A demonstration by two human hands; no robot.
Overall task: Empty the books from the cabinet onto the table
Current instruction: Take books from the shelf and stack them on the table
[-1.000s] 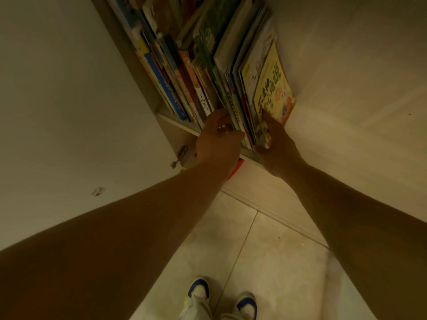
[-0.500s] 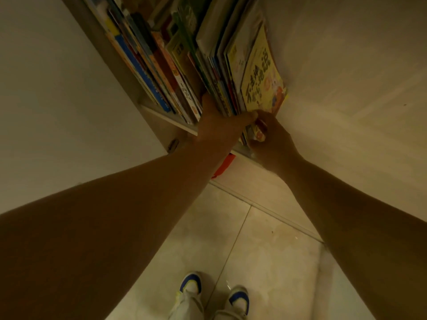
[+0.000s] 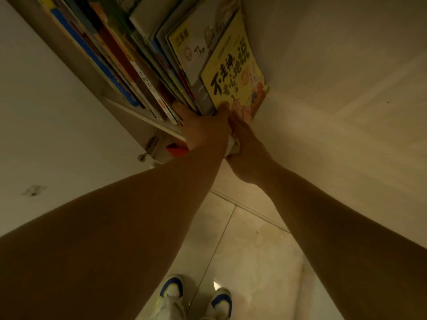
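Both arms reach up and forward to a shelf (image 3: 147, 118) of the cabinet (image 3: 76, 72), where a row of thin picture books (image 3: 138, 65) stands upright, leaning toward the right wall of the compartment. The left hand (image 3: 203, 132) is at the front edge of the shelf with its thumb curled round the lower ends of the right-hand bunch of books, gripping them from the left; its fingers are hidden behind the bunch. The right hand (image 3: 245, 144) lies just beside it, touching it, with its fingertips on the lower corner of the yellow book (image 3: 235, 75), the outermost one, whose cover with black characters faces the camera; whether this hand pinches the cover or only presses on it cannot be told. Behind the yellow book a pale cover with a yellow corner label (image 3: 196, 49) shows. A red thing (image 3: 175, 150) peeks out under the shelf beside the left wrist. Below, two white shoes with blue toes (image 3: 196, 299) stand on the tiled floor (image 3: 249, 250)
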